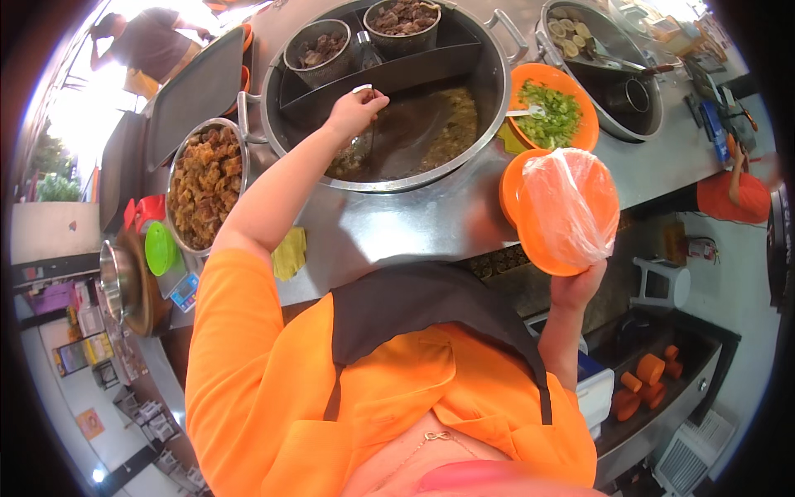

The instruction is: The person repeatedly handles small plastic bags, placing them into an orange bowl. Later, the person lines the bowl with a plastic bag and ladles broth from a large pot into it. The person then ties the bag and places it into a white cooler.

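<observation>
My left hand (360, 113) grips the thin handle of a ladle, whose lower part dips into brown broth (428, 133) in a large round metal pot (397, 184). The ladle's bowl is hard to make out in the liquid. Off to the right, my right hand (577, 287) holds an orange plate (539, 245) covered with a clear plastic bag (571, 199). Behind it another orange plate (510, 186) partly shows. Chopped green onions (549, 115) with a white spoon (528, 112) fill an orange dish (587, 133) beside the pot.
Two perforated metal baskets (320, 74) of meat stand in the pot's divided rear section. An oval metal basin (177, 239) of fried pieces (206, 180) sits left, near a yellow cloth (290, 253). At right is another pot (646, 133). Other people (149, 43) are farther off.
</observation>
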The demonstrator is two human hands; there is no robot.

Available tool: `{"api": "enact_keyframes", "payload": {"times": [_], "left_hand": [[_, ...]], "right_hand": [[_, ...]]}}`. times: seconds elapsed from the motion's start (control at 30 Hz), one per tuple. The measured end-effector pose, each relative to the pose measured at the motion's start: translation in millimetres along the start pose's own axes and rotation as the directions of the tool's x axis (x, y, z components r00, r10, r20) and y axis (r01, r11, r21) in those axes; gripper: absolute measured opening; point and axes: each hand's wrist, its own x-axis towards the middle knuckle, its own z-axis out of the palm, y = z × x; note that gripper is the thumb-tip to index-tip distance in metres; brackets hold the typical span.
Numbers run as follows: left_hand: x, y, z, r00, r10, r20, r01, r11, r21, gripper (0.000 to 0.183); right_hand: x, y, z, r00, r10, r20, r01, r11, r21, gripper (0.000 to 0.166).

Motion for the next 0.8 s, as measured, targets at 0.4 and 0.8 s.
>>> {"api": "enact_keyframes", "payload": {"times": [0.4, 0.8], "left_hand": [[-102.4, 27.8, -14.8, 0.796, 0.280, 0.536, -0.604, 0.430, 0.671, 0.014], [-154.6, 103.5, -68.9, 0.373, 0.287, 0.882, -0.916, -0.037, 0.399, 0.029]], "right_hand": [[18.2, 10.6, 14.6, 0.998, -0.066, -0.016, 0.064, 0.990, -0.122, 0.054], [13.0, 1.1, 33.0, 0.978, -0.003, -0.207, -0.019, 0.995, -0.102, 0.062]]}}
